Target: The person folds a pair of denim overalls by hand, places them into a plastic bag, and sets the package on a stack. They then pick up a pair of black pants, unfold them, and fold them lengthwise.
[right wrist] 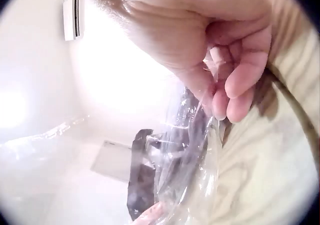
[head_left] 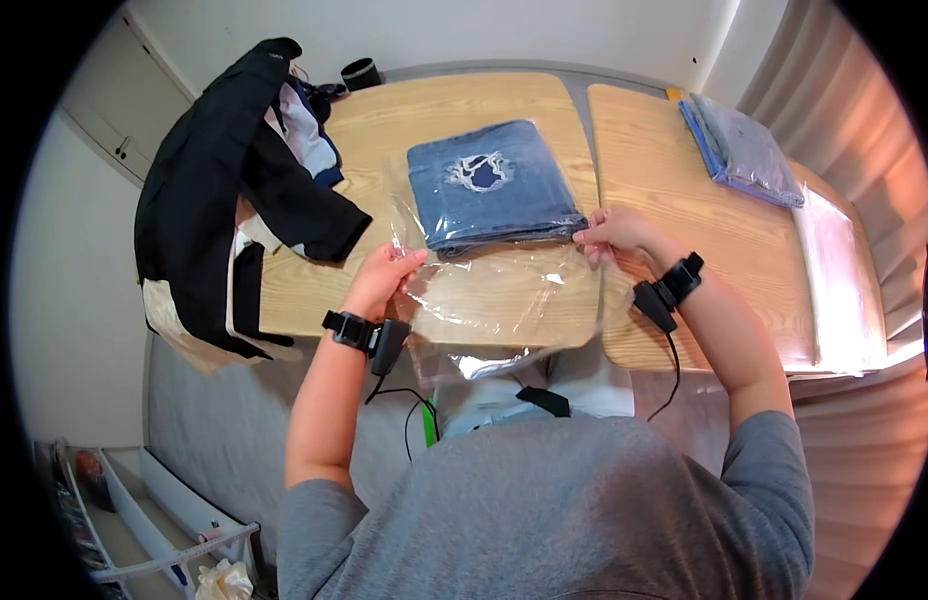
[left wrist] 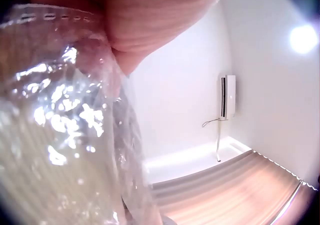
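Observation:
Folded blue jeans point(head_left: 494, 190) with a ripped patch lie inside a clear plastic bag point(head_left: 484, 300), whose empty part reaches over the table's front edge. My left hand point(head_left: 384, 278) pinches the bag's left side, just below the jeans' lower left corner. At their lower right corner, my right hand point(head_left: 619, 235) pinches the bag's other side. The left wrist view shows shiny crumpled film point(left wrist: 65, 115) under the hand point(left wrist: 155, 20). In the right wrist view, thumb and fingers of the hand point(right wrist: 200, 40) hold the film's edge point(right wrist: 195, 150).
A black and white jacket point(head_left: 204, 190) lies over the table's left end. Packed folded clothes point(head_left: 744, 150) and a stack of clear bags point(head_left: 834, 280) lie on the right table point(head_left: 684, 270). A black cup point(head_left: 361, 74) stands behind; a rack point(head_left: 154, 520) is at the lower left.

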